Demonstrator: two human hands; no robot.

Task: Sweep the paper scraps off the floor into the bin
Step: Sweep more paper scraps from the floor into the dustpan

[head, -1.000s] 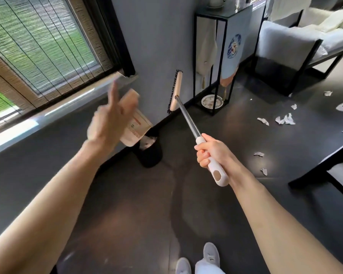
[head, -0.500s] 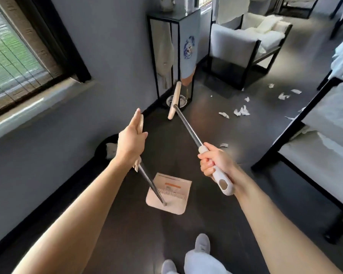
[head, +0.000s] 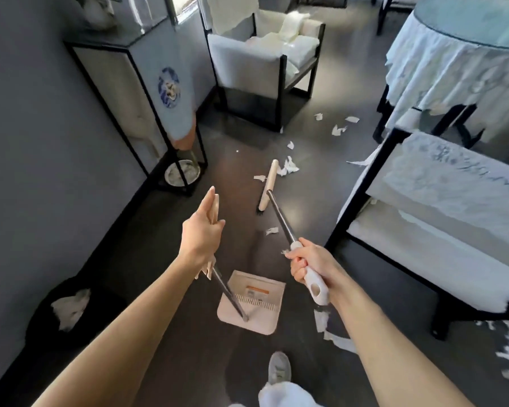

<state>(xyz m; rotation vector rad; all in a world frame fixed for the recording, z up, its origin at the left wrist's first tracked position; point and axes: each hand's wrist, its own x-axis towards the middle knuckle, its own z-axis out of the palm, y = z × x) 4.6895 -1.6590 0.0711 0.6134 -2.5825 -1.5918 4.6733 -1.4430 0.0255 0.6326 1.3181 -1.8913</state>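
Clenched right hand point(head: 309, 264): fingers wrapped round the white grip of the broom point(head: 279, 221). Left hand point(head: 202, 236) grasped the beige top of the dustpan point(head: 256, 318) handle, forefinger laid straight along it; my other fingers were hidden behind the back of the hand.

Position: broom head on the floor ahead of me, touching a clump of paper scraps point(head: 288, 167). Dustpan flat on the floor between my arms. Bin point(head: 41, 327) at lower left against the wall, with white paper inside.

Hard to read: most of the dustpan grip was covered by my hand. Scraps at the right edge, under the chair point(head: 423, 230), were blurred. My right forearm hid part of a scrap beside it. Bin outline was lost in shadow.

Count: one broom, one dustpan, one bin. At least ten loose scraps on the floor; exact number not readable. One shoe point(head: 279, 368) in view.
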